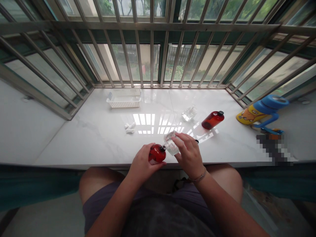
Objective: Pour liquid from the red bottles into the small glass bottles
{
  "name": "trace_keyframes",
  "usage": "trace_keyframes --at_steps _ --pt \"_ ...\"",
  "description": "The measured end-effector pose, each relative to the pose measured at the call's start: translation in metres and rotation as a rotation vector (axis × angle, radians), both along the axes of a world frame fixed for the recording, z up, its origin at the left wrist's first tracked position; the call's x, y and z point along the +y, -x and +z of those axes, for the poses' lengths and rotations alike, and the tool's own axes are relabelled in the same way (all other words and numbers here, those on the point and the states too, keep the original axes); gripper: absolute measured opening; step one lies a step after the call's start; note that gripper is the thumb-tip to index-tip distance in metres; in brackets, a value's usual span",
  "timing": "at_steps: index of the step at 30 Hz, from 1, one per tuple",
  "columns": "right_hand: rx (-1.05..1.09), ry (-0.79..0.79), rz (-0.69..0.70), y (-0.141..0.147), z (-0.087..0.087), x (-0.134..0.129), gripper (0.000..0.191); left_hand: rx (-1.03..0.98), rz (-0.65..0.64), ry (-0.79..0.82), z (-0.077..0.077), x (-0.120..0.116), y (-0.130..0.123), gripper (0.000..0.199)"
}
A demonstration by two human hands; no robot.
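Observation:
My left hand (143, 163) is wrapped round a red bottle (157, 154), whose dark neck points up to the right. Against that neck is the mouth of a clear glass bottle (172, 144), tilted and held in the fingers of my right hand (189, 153). A small black cap (197, 141) shows just beyond my right hand, partly hidden by it. Farther back on the white counter (98, 138) are another clear glass bottle (189, 113) and a second red bottle (212, 120) with a black top. Crumpled white tissue (130, 127) lies left of centre.
A white perforated basket (125, 103) sits at the back left, near the metal window bars (151, 59). On the right lies a blue and yellow drinking bottle (261, 110), with a blurred-out dark item (271, 148) in front. The counter's front edge runs just above my legs.

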State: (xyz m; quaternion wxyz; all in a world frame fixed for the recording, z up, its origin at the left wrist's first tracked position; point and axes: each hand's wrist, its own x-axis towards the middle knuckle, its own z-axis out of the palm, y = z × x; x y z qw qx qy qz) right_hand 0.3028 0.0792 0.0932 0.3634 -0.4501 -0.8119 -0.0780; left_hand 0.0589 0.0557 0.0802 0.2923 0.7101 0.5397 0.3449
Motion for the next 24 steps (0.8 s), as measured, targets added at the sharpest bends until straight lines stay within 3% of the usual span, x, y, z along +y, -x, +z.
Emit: trace_keyframes --at_steps 24 --pt "-0.02 -0.033 -0.005 0.0007 0.0045 0.0011 0.061 -0.048 0.003 0.067 -0.0062 -0.0013 -0.0007 0.078"
